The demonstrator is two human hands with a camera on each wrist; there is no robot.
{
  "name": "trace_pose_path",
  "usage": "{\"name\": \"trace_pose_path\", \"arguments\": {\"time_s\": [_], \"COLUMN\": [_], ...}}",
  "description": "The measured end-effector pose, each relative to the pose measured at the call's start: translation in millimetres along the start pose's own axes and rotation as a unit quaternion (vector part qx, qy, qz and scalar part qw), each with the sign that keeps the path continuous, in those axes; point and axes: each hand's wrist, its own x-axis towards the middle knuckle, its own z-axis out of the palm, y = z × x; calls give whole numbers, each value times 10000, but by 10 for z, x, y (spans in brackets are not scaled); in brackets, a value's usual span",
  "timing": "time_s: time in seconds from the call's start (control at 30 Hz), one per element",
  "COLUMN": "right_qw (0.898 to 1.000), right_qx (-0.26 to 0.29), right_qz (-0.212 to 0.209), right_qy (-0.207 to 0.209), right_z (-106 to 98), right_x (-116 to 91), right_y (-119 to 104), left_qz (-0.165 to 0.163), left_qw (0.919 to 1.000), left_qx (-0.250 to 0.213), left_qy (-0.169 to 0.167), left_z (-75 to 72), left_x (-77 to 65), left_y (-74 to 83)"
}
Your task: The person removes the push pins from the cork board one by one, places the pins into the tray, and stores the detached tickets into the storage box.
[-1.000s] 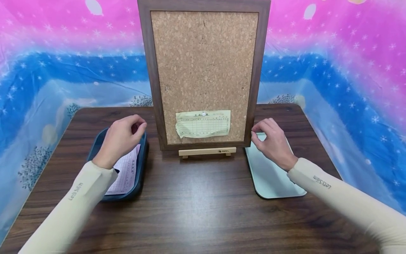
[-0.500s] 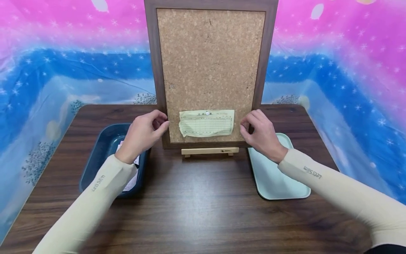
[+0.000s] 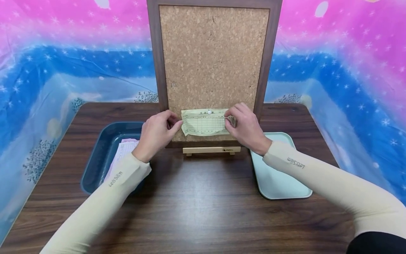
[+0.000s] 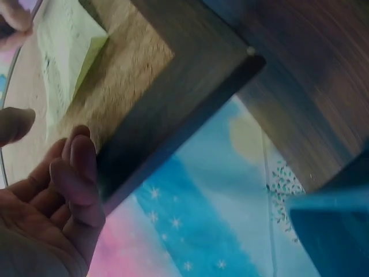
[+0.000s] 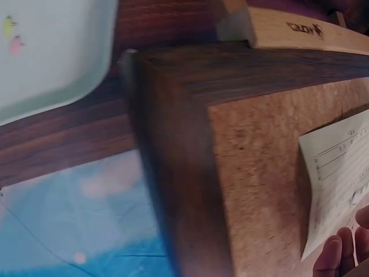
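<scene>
A pale green printed form hangs low on a cork board, fixed by a white push pin at its top middle. Its lower left corner curls away from the cork. My left hand is at the form's left edge, and the left wrist view shows a gap between its thumb and loosely bent fingers. In front of the form's right part is my right hand, thumb and fingertips apart. Whether those fingertips touch the paper, I cannot tell.
The dark-framed board leans on a small wooden stand. A dark blue tray with printed papers is at left. At right lies a pale green tray; in the right wrist view it bears a yellow pin and a pink pin.
Both hands have moved inward to the form, the left from over the blue tray, the right from beside the board's frame. The form stays pinned on the cork.
</scene>
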Motion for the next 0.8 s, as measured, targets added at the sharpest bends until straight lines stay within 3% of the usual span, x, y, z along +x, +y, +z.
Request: {"name": "trace_pose_path", "arguments": {"time_s": [0.33, 0.8], "right_qw": [9995, 9991], "right_qx": [-123, -256], "right_qz": [-162, -79], "right_qy": [-258, -332], "right_z": [176, 277], "right_x": [201, 364], "right_y": [-121, -204], "left_qz": [-118, 52], "left_qw": [9972, 9989], "left_qx": [443, 187], "left_qy": [587, 437], "left_z": [234, 230], "left_x": [40, 58], "left_y": [97, 120]}}
